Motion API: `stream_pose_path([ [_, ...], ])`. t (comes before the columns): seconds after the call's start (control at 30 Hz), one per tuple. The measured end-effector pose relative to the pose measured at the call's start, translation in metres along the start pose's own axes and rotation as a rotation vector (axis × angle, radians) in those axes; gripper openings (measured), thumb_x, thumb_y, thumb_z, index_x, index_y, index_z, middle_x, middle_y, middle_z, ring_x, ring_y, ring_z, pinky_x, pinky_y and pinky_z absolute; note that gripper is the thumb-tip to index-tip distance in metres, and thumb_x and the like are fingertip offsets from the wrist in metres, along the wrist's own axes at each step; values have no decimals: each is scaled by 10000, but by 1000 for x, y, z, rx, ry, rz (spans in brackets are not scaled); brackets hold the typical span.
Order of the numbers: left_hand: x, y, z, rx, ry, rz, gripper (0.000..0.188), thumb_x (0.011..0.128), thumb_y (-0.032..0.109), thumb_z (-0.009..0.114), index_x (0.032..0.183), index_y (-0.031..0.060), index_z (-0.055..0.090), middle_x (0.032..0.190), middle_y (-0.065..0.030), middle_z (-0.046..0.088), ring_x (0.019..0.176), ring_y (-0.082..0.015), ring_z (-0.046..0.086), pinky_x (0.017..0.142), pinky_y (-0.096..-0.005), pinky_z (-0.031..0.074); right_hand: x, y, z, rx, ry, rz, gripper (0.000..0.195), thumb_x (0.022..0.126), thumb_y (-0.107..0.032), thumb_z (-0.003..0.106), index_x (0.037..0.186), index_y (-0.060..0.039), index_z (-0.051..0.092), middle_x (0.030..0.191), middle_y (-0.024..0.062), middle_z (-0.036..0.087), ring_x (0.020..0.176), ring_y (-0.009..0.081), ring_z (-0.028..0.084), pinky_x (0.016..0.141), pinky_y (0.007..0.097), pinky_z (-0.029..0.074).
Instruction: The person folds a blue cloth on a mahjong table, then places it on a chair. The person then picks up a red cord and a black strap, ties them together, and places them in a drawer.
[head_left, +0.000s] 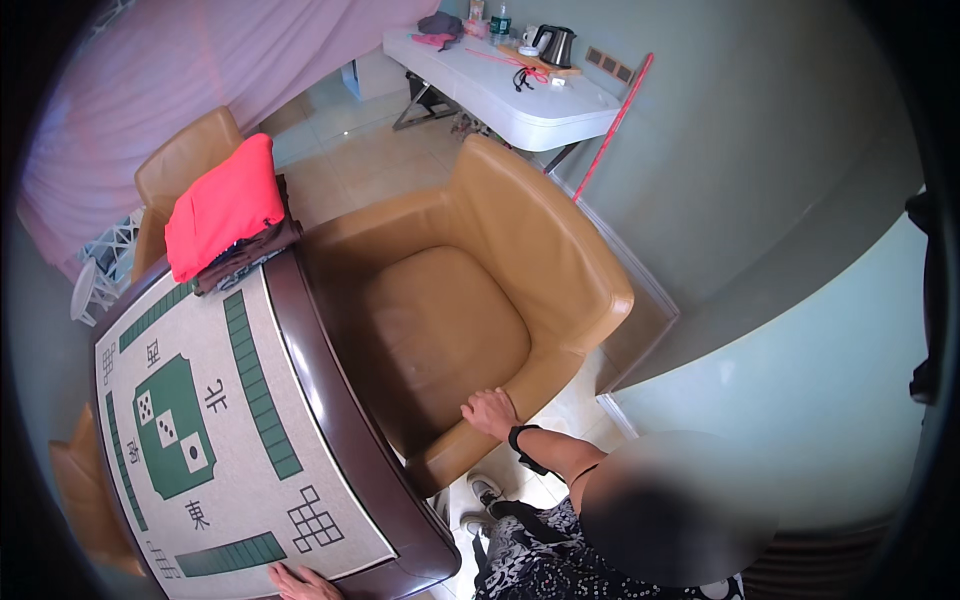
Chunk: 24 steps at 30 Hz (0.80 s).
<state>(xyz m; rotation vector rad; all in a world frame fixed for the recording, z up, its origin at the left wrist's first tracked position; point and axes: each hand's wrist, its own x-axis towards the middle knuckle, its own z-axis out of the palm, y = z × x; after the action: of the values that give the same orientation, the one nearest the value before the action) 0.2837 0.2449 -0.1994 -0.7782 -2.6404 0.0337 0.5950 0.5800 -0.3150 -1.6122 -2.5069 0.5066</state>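
Observation:
My right hand (491, 412) wears a black wristband and has its fingers over the arm (450, 457) of a tan leather armchair (442, 315). My left hand (304, 583) rests at the near edge of a mahjong table (427, 547), cut off by the bottom of the view. Its fingertips touch the pale mat (247, 517), printed with green tiles, dice and characters. Between the hands, the armchair's front faces the table's dark glossy rim. A folded stack of clothes (225, 202), bright red on top and dark below, lies at the far corner.
More tan chairs (187, 157) stand beyond the table. A white desk (517, 105) holds a kettle (557, 49), a bottle and a cable. A red pole (615, 124) leans by the wall. A pink curtain (172, 67) hangs at the left. My shoes (484, 489) are beside the armchair.

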Motion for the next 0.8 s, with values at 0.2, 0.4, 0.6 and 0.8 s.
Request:
stream_pose_path([
  [0.2, 2, -2, 9, -56, -24, -19, 383, 893, 350, 496, 1167, 91, 562, 1241, -96, 516, 1170, -286, 449, 926, -444, 374, -1, 4, -3, 22, -5, -1, 330, 817, -320, 482, 763, -39, 646, 846, 144, 632, 865, 293, 586, 841, 461, 396],
  [0.4, -3, -20, 23, 47, 12, 59, 414, 886, 375, 487, 1199, 108, 534, 1245, -90, 508, 1178, -293, 442, 920, -470, 378, 3, 1, -4, 57, 2, -19, 328, 814, -323, 483, 765, -44, 648, 831, 126, 634, 859, 285, 588, 830, 446, 403],
  [0.6, -2, -17, 24, 354, -20, 254, 472, 919, 410, 407, 1273, 101, 447, 1301, -104, 459, 1182, -309, 432, 886, -480, 388, 2, 4, -7, 26, -3, -45, 320, 802, -333, 491, 765, -58, 651, 827, 111, 637, 851, 255, 592, 805, 432, 409],
  [0.8, -36, 34, -10, 117, -329, 9, 594, 916, 502, 323, 1388, 141, 299, 1424, -138, 297, 1269, -350, 318, 941, -540, 330, 1, 11, -3, 200, -17, -94, 241, 767, -309, 559, 730, -77, 610, 828, 85, 598, 872, 245, 560, 812, 404, 390],
])
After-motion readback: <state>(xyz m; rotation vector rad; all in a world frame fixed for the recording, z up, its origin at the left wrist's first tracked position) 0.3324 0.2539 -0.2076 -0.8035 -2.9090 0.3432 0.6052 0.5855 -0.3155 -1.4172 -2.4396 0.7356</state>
